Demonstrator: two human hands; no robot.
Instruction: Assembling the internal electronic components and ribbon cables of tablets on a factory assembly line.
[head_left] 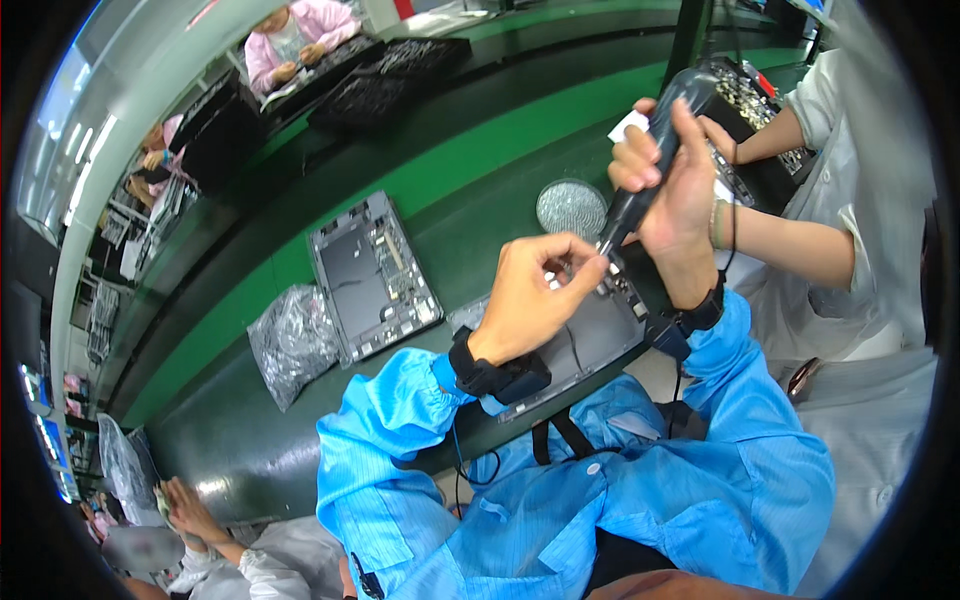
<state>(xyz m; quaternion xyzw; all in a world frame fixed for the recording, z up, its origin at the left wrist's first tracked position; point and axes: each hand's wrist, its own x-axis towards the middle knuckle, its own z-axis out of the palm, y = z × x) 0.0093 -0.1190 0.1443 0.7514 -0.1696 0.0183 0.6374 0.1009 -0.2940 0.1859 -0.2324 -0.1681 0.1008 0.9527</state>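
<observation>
My right hand is wrapped round a black electric screwdriver, which slants down to the left over the work. At its lower tip the thumb and fingers of my left hand are pinched together; whatever sits between them is too small to make out. Below both hands lies an opened grey laptop chassis, partly covered by my left hand and wrist. Just beyond the hands stands a round dish of small shiny pieces, probably screws.
Left of my work, a second opened laptop chassis lies beside a crumpled clear plastic bag on the green bench. A co-worker's arms reach in close on the right, near a box of small metal parts. Others work across the line and lower left.
</observation>
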